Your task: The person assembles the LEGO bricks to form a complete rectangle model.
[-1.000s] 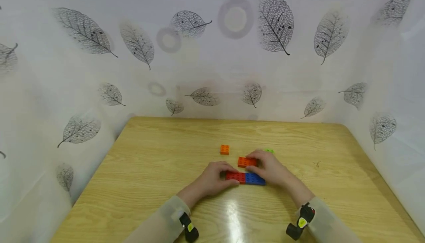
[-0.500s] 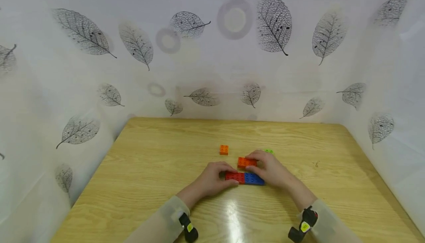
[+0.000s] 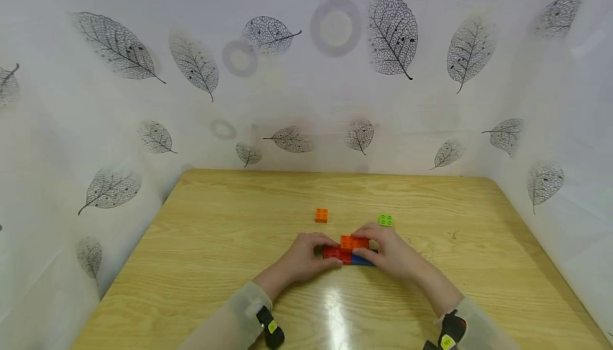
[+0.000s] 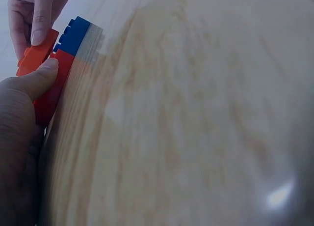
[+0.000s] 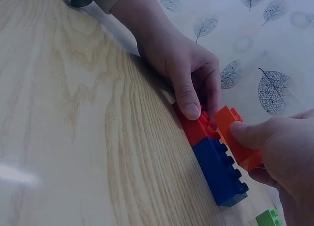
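Note:
A red toy building brick (image 3: 333,255) lies on the table, its end set against a blue brick (image 5: 216,172) so that the two form one row. My left hand (image 3: 303,258) grips the red brick between thumb and fingers. Pinched in my right hand (image 3: 391,250) is a long orange brick (image 3: 352,242), held over the row where red and blue meet. In the right wrist view a gap shows between this orange brick and the studs of the blue one, and it is slightly tilted.
Farther back on the wooden table (image 3: 230,217) lie a small square orange brick (image 3: 322,215) and a small lime green brick (image 3: 386,220), the green one just beyond my right hand. A white leaf-patterned curtain (image 3: 306,100) encloses the table at the back and sides.
My right hand has lifted the long orange brick from behind the row and brought it nearer, over the red and blue bricks. The green brick is now uncovered. My left hand keeps its grip.

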Available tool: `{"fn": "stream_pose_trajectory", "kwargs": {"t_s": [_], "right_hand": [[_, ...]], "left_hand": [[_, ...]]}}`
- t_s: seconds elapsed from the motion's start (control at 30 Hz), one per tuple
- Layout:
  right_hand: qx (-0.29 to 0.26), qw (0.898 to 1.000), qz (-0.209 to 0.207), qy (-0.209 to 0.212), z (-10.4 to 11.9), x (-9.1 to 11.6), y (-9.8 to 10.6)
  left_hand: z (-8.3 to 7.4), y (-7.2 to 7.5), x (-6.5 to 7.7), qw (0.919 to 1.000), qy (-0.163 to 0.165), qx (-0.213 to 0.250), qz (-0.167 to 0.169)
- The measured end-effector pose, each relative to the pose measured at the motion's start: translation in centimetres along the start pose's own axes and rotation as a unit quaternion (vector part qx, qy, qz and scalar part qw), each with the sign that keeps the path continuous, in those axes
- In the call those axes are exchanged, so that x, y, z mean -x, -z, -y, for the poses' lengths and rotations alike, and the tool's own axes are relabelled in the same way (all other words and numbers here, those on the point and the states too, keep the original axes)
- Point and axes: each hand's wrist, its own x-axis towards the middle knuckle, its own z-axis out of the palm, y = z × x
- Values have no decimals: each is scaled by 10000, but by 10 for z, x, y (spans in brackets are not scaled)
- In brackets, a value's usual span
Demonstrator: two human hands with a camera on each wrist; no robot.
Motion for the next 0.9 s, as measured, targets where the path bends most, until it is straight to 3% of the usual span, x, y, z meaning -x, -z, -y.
{"fn": "stream_pose_trajectory", "kwargs": {"t_s": [0.47, 0.9], "right_hand": [[-125, 9996, 24, 261, 2, 6, -8], [-226, 9994, -84, 242, 0, 7, -16]], "left_hand": [[2, 0, 0, 9999, -78, 49, -56], [2, 1, 1, 10000, -51, 2, -29]]}}
